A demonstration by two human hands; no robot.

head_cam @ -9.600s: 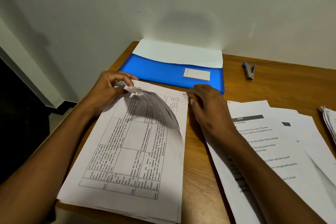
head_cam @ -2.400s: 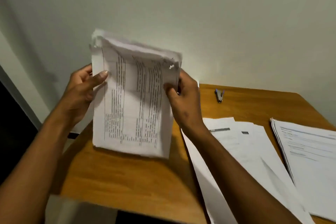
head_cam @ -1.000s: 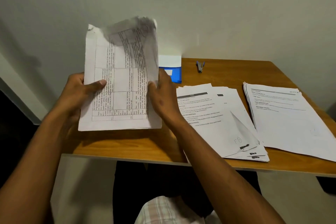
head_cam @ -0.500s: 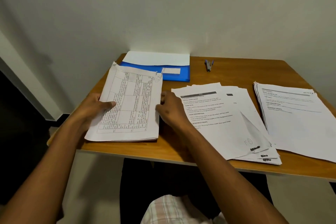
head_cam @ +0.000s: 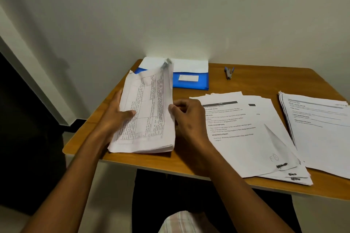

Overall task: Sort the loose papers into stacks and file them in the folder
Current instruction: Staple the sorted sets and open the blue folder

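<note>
Now both hands, left hand (head_cam: 115, 117) and right hand (head_cam: 186, 117), grip one table-printed stack (head_cam: 147, 115); two more stacks lie right of the right hand, one folder (head_cam: 189, 78) beyond.

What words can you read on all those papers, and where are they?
"TASK DESCRIPTION": top sheet of the middle stack.
"REQUIRED PROPS": same sheet, lower down.
Table stack held by the left hand and right hand: too small.
Right stack: blurred.
Folder label: unreadable.

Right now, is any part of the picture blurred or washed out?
Head view: the lifted top corner of the table-printed paper stack smears with motion blur; a bright glare patch washes the wall above the blue plastic folder; the middle pile's print reads sharp.
</note>
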